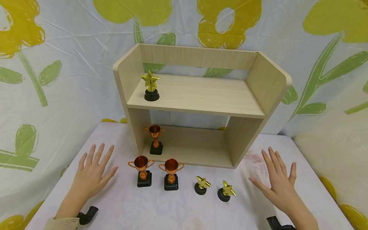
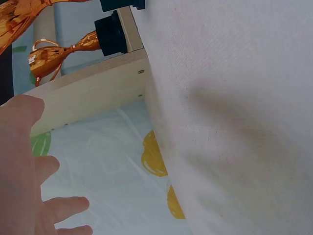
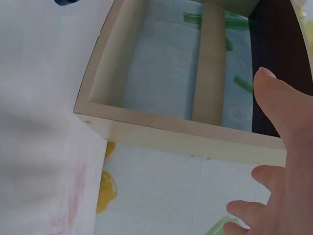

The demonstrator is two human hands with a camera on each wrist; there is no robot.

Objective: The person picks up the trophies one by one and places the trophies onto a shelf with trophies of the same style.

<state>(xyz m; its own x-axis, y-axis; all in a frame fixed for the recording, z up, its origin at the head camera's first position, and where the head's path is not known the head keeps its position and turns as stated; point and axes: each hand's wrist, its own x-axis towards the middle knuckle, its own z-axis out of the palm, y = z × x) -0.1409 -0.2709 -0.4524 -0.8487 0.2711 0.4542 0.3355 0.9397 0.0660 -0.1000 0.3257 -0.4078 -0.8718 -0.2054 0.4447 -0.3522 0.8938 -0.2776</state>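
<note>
Spreading fingers straight on left grip [image 1: 91,175] and right grip [image 1: 279,182] | showing two cups [image 1: 142,170] right of left grip | showing two stars [image 1: 227,190] left of right grip | showing shelf [image 1: 198,92] beyond, between both

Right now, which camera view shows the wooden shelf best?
The head view: it frames the wooden shelf whole, both tiers. The left wrist view catches mainly its left side; the right wrist view, mainly its lower part, cropped.

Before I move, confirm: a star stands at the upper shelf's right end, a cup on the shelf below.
Wrong end: the head view shows the star at the left end of the upper shelf, a cup on the shelf below.
</note>
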